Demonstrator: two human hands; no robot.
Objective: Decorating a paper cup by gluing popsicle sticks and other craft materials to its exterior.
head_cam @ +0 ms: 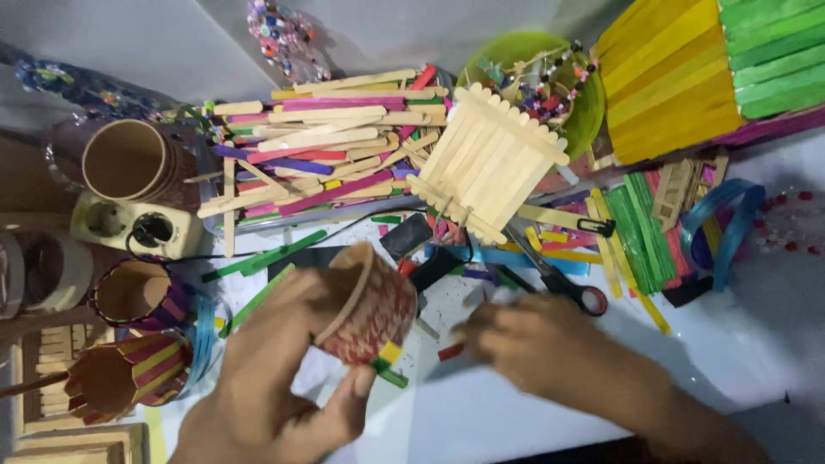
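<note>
My left hand (279, 378) grips a small brown paper cup (369, 305) with a red pattern, held tilted on its side over the white table (730, 344). A yellow and a green stick piece (388, 363) cling to the cup's lower rim. My right hand (537, 344) is blurred, fingers curled down on the table just right of the cup, beside a short red stick piece (449, 351). Whether it pinches anything is unclear.
A clear tray of coloured craft sticks (318, 146) lies behind. A plain stick-built panel (490, 159), scissors with red handles (563, 279), a green bowl of beads (593, 112), and yellow and green stick panels (687, 69) stand at right. Decorated cups (129, 369) sit at left.
</note>
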